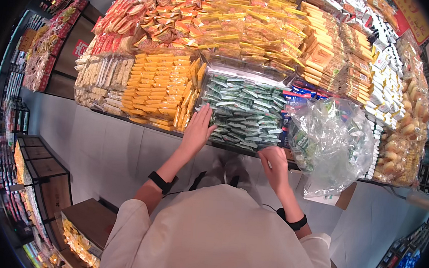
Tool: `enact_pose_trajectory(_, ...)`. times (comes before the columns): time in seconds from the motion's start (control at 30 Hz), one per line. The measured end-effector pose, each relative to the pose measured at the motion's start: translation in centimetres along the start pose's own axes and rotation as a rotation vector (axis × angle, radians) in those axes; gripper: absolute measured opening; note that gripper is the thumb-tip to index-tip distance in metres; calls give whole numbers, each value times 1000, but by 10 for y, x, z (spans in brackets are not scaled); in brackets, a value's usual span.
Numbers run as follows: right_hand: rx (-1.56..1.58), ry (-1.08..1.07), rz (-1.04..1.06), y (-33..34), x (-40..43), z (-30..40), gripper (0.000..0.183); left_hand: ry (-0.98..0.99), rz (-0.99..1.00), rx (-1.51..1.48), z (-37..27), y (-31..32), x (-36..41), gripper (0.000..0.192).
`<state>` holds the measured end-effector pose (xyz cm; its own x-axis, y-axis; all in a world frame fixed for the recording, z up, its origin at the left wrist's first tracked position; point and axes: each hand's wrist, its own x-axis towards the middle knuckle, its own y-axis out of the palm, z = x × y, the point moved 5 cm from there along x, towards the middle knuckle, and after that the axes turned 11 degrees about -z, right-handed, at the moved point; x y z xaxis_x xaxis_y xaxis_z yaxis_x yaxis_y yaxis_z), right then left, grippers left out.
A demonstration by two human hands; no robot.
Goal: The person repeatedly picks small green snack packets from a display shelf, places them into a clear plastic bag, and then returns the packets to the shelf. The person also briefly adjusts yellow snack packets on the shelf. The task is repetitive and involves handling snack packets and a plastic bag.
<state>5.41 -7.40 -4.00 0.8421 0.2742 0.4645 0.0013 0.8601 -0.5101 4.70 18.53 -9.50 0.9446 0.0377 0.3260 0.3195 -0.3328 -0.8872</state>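
Rows of small green snack packets (pixel 243 111) fill a clear plastic bin (pixel 203 81) before me. My left hand (pixel 198 127) lies along the bin's left front side, fingers stretched out and thumb apart, holding nothing. At the front right corner of the packets is my right hand (pixel 275 162). Its fingers are curled and slightly blurred, and the fingertips are hard to make out, so whether anything is pinched there is unclear. Right of that hand, a large clear plastic bag (pixel 334 147) with green packets inside rests on the display and hangs over its front edge.
Yellow-wrapped snacks (pixel 157 88) stand left of the bin, blue packets (pixel 303 89) to its right. Behind are yellow-topped bags (pixel 257 27); bagged bread rolls (pixel 397 144) lie far right. An opened cardboard box (pixel 325 192) sits below the bag. Wooden stands (pixel 88 220) are at lower left.
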Motion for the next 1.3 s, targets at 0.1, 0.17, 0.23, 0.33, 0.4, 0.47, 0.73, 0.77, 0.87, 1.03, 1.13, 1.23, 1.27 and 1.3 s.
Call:
enact_pose_trajectory(0.1,-51,-54,-34,-10,-13,9,10,-6,-134,-63,-8,-14,3,50)
enact_pose_trajectory(0.17,-69,-72,-41,-18,-24,19,11,-11,-178,-122,-17,-25,-2,44)
enact_pose_trajectory(0.23,-57,-57,-19,-32,-38,32,13,-43,-150,-190,-26,-30,-13,41)
enact_pose_trajectory(0.33,-67,-126,-120,-67,-48,54,10,-105,-140,-339,-41,-32,-38,33)
enact_pose_trajectory(0.4,-113,-179,-242,-99,-49,66,8,-173,-91,-451,-55,-21,-51,29)
enact_pose_trajectory(0.47,-273,-45,-340,-139,-47,68,4,-79,-112,-449,-79,-15,-59,26)
enact_pose_trajectory(0.73,-389,210,-291,-225,20,-38,14,96,-181,-578,-158,-37,-49,22)
enact_pose_trajectory(0.77,-405,178,-231,-223,31,-62,13,100,-190,-577,-165,-42,-46,22)
enact_pose_trajectory(0.87,-592,9,-27,-219,51,-128,31,108,-208,-559,-196,-51,-38,23)
enact_pose_trajectory(1.03,-726,24,134,-209,75,-207,58,149,-177,-652,-265,-50,-26,26)
enact_pose_trajectory(1.13,-801,24,120,-196,73,-218,39,238,-203,-668,-300,-46,-17,28)
enact_pose_trajectory(1.23,-885,-29,86,-191,77,-215,27,285,-246,-684,-318,-46,-10,30)
enact_pose_trajectory(1.27,-922,-16,86,-192,79,-214,24,297,-258,-705,-321,-47,-7,30)
enact_pose_trajectory(1.3,-835,-78,82,-191,82,-206,24,292,-261,-706,-324,-48,-5,29)
